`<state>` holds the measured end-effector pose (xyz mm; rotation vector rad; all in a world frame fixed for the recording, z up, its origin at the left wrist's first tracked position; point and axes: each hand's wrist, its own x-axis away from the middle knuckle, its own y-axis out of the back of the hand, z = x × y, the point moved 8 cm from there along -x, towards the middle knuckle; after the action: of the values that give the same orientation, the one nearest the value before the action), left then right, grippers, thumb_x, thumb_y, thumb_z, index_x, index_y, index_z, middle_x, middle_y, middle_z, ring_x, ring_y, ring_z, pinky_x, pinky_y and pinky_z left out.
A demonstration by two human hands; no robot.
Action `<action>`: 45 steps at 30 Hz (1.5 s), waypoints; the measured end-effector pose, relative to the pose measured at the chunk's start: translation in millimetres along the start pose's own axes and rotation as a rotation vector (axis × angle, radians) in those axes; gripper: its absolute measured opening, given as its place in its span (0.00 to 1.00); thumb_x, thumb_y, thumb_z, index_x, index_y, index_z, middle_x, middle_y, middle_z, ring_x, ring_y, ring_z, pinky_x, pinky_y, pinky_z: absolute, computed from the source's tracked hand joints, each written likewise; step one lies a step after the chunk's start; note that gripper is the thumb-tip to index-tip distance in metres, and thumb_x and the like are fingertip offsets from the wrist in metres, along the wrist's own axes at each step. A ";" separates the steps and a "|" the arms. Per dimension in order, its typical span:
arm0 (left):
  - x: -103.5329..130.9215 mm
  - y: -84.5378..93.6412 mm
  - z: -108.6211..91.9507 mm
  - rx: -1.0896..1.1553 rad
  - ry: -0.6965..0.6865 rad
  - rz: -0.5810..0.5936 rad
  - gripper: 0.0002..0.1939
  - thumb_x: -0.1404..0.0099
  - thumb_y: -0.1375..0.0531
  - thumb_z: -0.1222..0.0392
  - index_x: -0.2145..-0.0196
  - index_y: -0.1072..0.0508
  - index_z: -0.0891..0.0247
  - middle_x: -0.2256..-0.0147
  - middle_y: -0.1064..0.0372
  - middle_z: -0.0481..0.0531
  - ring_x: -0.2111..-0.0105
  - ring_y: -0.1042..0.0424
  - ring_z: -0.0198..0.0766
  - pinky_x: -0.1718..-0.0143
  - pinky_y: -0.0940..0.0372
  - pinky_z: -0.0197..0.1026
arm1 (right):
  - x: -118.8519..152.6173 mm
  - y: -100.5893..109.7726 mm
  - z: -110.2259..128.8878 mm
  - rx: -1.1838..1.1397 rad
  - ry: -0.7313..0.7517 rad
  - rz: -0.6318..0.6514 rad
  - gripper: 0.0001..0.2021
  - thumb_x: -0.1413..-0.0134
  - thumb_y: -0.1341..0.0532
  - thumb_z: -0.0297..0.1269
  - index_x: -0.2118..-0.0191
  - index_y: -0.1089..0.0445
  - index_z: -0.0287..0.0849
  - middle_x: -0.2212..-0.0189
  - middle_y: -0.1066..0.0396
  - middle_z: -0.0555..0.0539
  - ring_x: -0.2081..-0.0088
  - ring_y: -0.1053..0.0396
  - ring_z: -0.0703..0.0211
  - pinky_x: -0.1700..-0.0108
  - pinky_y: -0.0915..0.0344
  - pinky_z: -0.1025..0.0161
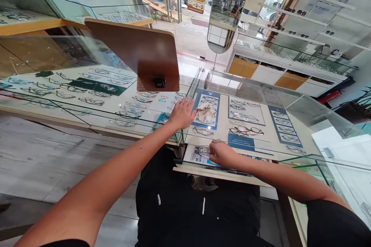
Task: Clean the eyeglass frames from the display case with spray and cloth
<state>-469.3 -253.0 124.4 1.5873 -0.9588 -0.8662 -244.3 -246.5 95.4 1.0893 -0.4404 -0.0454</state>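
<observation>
Clothes (197, 216) are facing the drawer (203, 172), open, empty left hand (182, 114) resting beyond, curled right hand (224, 155) seemingly pinching glasses (203, 152) inside, best kept level.

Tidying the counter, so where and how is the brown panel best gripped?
Probably grip the brown panel by its right edge, coming from the right with the nearer left hand: it stands raised, its facing side broad and flat, that edge narrow.

The glass counter (265, 142) looks glossy, the brown panel (145, 46) smooth.
</observation>
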 end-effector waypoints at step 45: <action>3.3 6.5 1.2 0.023 0.014 -0.036 0.39 0.20 0.56 0.45 0.22 0.42 0.71 0.20 0.53 0.66 0.20 0.54 0.58 0.21 0.53 0.59 | 22.4 206.0 -148.9 0.292 -0.224 -0.606 0.11 0.37 0.35 0.35 0.51 0.26 0.40 0.45 0.27 0.35 0.45 0.31 0.40 0.45 0.35 0.50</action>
<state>-470.0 -257.4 130.3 1.6323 -0.9353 -0.8703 -205.7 -29.1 223.2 1.4836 -0.3068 -0.6597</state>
